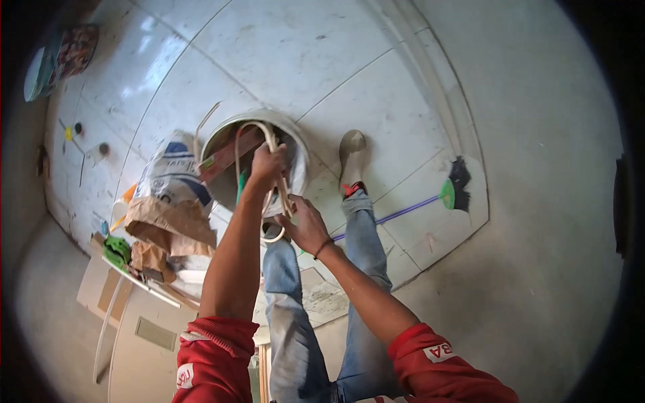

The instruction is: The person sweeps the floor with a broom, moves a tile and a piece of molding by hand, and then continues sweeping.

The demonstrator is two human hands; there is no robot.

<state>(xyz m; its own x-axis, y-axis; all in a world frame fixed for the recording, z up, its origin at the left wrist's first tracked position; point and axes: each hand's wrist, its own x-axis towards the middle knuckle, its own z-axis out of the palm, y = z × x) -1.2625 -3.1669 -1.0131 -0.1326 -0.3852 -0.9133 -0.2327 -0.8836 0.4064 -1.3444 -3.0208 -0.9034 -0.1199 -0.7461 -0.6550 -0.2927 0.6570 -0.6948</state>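
A pale, looped cable (270, 137) comes out of a round white bucket (302, 144) in front of my legs. My left hand (267, 164) is closed around the cable over the bucket's opening. Close to the bucket's near side, my right hand (306, 225) pinches the lower part of the same cable, which curls into a small loop below. Inside the bucket lies a reddish bar-shaped tool (232, 156), partly hidden by my left hand and the cable. A bit of green shows beside it.
Left of the bucket stands an open white, blue and brown paper sack (171, 171). A broom with a purple handle (410, 210) lies on the tiles at right. Green item (117, 251) and boards (144, 329) are at lower left; a patterned container (72, 50) is at upper left.
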